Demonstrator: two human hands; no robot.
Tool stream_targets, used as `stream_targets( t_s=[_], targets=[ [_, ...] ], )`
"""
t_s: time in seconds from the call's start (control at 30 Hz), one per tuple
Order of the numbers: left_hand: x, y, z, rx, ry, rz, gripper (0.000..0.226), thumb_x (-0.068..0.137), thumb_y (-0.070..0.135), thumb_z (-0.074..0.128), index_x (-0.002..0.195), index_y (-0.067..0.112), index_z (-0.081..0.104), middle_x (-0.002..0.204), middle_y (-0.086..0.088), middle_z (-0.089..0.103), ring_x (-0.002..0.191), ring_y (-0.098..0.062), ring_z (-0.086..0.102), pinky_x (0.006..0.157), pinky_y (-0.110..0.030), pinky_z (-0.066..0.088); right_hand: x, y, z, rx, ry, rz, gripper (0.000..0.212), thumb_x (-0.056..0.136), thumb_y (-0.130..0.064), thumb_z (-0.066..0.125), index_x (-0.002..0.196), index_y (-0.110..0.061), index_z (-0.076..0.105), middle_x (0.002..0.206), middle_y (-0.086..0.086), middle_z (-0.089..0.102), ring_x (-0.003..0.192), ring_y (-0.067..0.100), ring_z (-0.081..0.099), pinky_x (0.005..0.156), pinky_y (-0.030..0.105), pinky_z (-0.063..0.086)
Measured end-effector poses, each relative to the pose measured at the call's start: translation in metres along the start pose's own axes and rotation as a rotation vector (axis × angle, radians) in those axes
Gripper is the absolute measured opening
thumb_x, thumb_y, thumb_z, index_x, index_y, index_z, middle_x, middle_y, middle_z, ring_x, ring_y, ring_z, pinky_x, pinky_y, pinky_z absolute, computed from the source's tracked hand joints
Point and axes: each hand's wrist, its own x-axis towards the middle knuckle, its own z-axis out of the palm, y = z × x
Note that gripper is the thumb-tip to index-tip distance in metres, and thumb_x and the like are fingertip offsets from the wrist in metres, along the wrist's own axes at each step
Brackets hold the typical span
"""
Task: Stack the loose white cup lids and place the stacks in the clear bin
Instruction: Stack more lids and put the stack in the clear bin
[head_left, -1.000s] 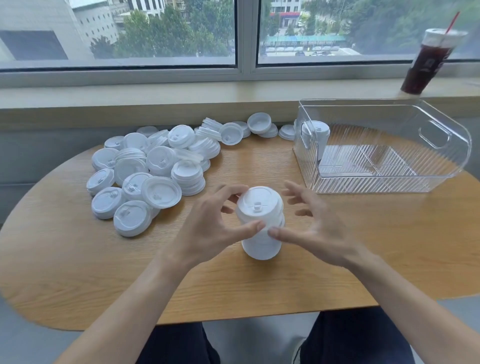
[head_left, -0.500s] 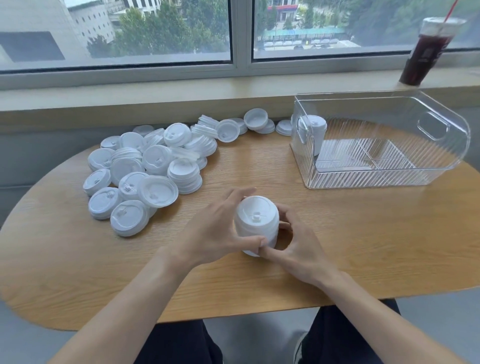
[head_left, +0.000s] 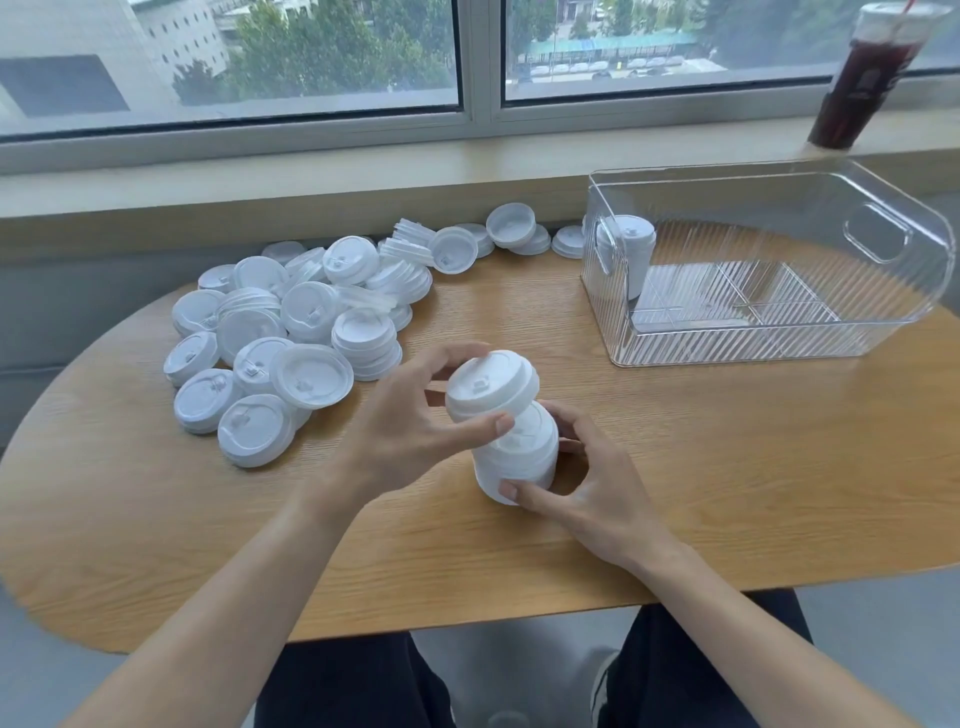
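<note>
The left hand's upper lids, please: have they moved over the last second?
Yes. The upper lids in the left hand have tilted off the lower stack, toward the clear bin.

Both bare forearms reach in from the near edge and converge at the centre. The left hand (head_left: 410, 431) sits higher, thumb and curled fingers pinching the upper part of a tilted stack of white plastic cup lids (head_left: 501, 423). The right hand (head_left: 587, 483) cups its lower part, thumb in front, fingers behind.

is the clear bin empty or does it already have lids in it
Not empty: one lid stack stands upright in the clear bin's near-left corner; the rest of its floor is bare.
</note>
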Motion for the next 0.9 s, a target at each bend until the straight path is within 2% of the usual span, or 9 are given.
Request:
stream_targets(
  t_s=[0.13, 0.27, 0.4, 0.53, 0.67, 0.73, 0.9],
  targets=[
    [-0.002, 0.003, 0.007, 0.187, -0.157, 0.109, 0.079, 0.071, 0.051, 0.089, 0.141, 0.032, 0.057, 0.134, 0.022, 0.056, 0.13, -0.001, 0.052, 0.105, -0.019, 0.044, -0.001, -0.003, 0.0, 0.022, 0.014, -0.007, 0.078, 0.068, -0.069, 0.086, 0.136, -0.048, 0.052, 0.129, -0.026, 0.066, 0.124, 0.003, 0.061, 0.1, 0.018, 0.049],
    [-0.001, 0.003, 0.015, 0.268, -0.243, 0.095, 0.085, 0.073, 0.045, 0.092, 0.146, 0.035, 0.05, 0.139, 0.021, 0.052, 0.131, 0.0, 0.049, 0.111, -0.03, 0.041, -0.001, -0.007, 0.0, 0.032, 0.024, -0.023, 0.076, 0.07, -0.069, 0.083, 0.135, -0.043, 0.055, 0.125, -0.025, 0.067, 0.12, 0.003, 0.064, 0.097, 0.016, 0.049],
    [0.001, -0.001, 0.018, 0.223, -0.212, 0.071, 0.08, 0.071, 0.047, 0.092, 0.14, 0.035, 0.053, 0.135, 0.023, 0.058, 0.129, 0.0, 0.053, 0.11, -0.036, 0.045, -0.001, -0.004, 0.0, 0.015, 0.029, -0.022, 0.068, 0.075, -0.051, 0.088, 0.135, -0.043, 0.056, 0.123, -0.026, 0.069, 0.119, 0.002, 0.064, 0.097, 0.017, 0.049],
    [0.0, -0.007, 0.019, 0.035, -0.089, 0.017, 0.071, 0.066, 0.056, 0.089, 0.129, 0.039, 0.06, 0.124, 0.025, 0.065, 0.12, -0.003, 0.062, 0.096, -0.024, 0.053, -0.001, -0.002, -0.002, 0.001, 0.01, -0.004, 0.075, 0.071, -0.055, 0.091, 0.136, -0.045, 0.055, 0.125, -0.025, 0.068, 0.121, 0.002, 0.063, 0.099, 0.016, 0.048],
    [0.002, -0.013, 0.012, -0.19, 0.048, -0.097, 0.068, 0.065, 0.053, 0.091, 0.125, 0.036, 0.065, 0.116, 0.009, 0.075, 0.108, -0.011, 0.071, 0.09, -0.032, 0.059, -0.001, -0.002, -0.002, -0.002, 0.015, 0.003, 0.077, 0.068, -0.058, 0.092, 0.135, -0.045, 0.055, 0.127, -0.026, 0.066, 0.122, 0.002, 0.062, 0.1, 0.017, 0.048],
    [0.003, -0.013, 0.008, -0.274, 0.096, -0.141, 0.069, 0.064, 0.054, 0.092, 0.125, 0.035, 0.066, 0.114, 0.008, 0.076, 0.105, -0.011, 0.073, 0.09, -0.031, 0.057, -0.001, -0.001, -0.001, -0.007, 0.019, 0.001, 0.078, 0.069, -0.058, 0.091, 0.135, -0.043, 0.055, 0.129, -0.026, 0.066, 0.124, 0.002, 0.061, 0.101, 0.019, 0.048],
    [0.001, -0.009, 0.01, -0.187, 0.053, -0.106, 0.072, 0.065, 0.053, 0.091, 0.129, 0.034, 0.063, 0.117, 0.007, 0.074, 0.11, -0.014, 0.07, 0.098, -0.041, 0.057, -0.002, -0.001, -0.001, 0.002, 0.018, 0.031, 0.083, 0.067, -0.062, 0.091, 0.138, -0.042, 0.053, 0.129, -0.024, 0.066, 0.122, 0.003, 0.062, 0.101, 0.023, 0.05]
  ],
)
